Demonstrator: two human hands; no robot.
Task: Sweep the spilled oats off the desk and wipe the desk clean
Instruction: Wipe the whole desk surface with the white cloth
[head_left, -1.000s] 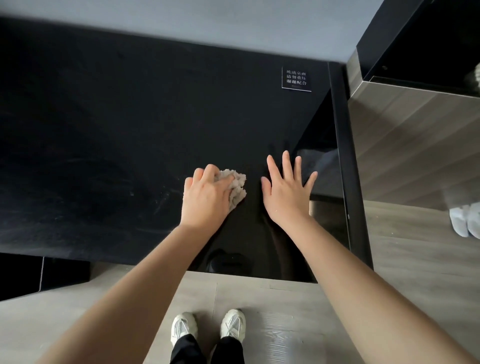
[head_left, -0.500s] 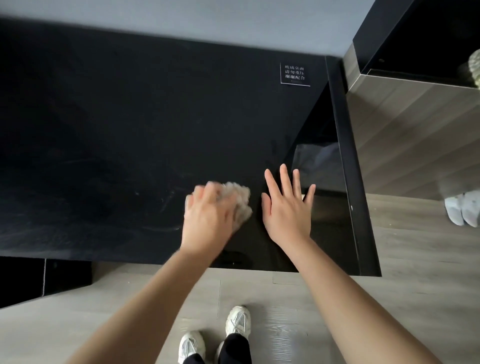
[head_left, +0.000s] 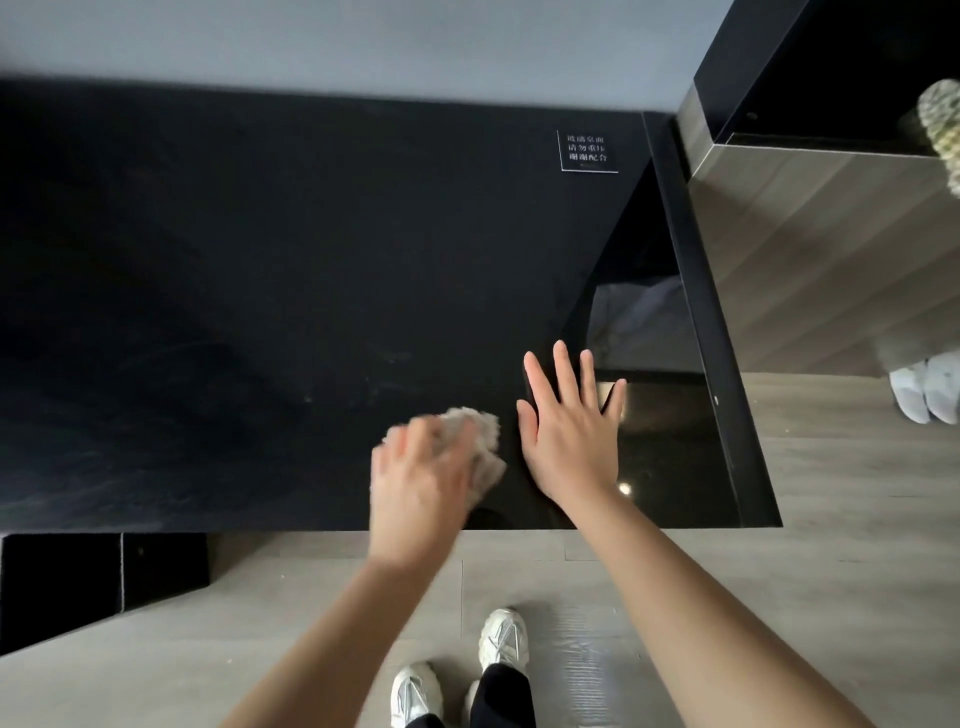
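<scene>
A glossy black desk (head_left: 260, 260) fills the upper left of the head view. My left hand (head_left: 421, 483) grips a crumpled beige cloth (head_left: 485, 441) and presses it on the desk close to the front edge; the hand is motion-blurred. Just to its right my right hand (head_left: 569, 431) lies flat on the desk with fingers spread and straight. Faint pale smears (head_left: 384, 384) show on the surface beyond the cloth. I see no oats on the desk.
A small label with white characters (head_left: 587, 150) sits at the desk's far right. A wood-faced cabinet (head_left: 810, 249) stands to the right. A black box (head_left: 104, 577) lies under the desk's left. Someone's white shoes (head_left: 924, 389) stand at right; my shoes (head_left: 498, 639) below.
My left hand has dragged the cloth back toward the desk's front edge. My right hand stays flat on the desk beside it.
</scene>
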